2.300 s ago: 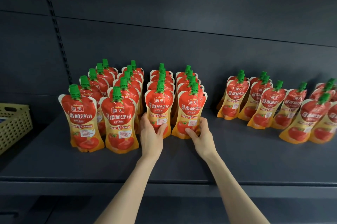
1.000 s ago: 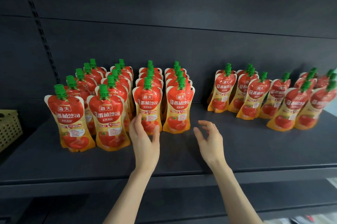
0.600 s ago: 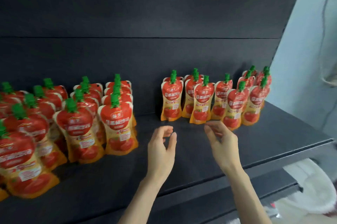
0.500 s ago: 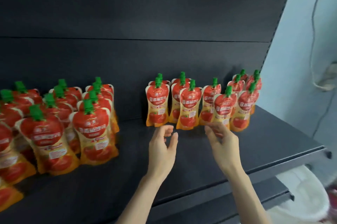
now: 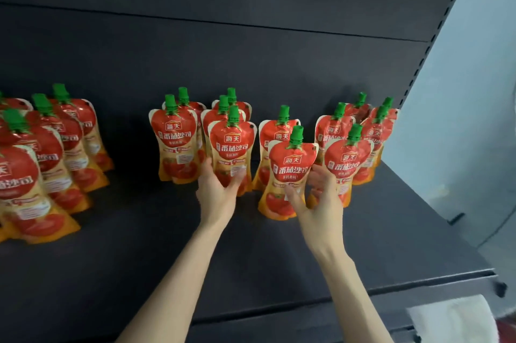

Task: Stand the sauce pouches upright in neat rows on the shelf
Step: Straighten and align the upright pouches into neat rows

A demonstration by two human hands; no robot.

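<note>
Both hands [image 5: 216, 192] [image 5: 318, 198] grip pouches [image 5: 233, 147] [image 5: 291, 168] — labelled 海天 番茄沙司.

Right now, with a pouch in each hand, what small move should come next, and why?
Probably shift both left, beside the neat rows: the left hand grips one pouch, the right hand a second pouch, both from the uneven cluster.

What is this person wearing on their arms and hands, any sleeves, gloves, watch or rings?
Nothing that shows. The left forearm and right forearm are bare down to the frame edge, with no sleeve in view. The left hand and right hand have no gloves, and no watch, bracelet or ring is visible.
</note>
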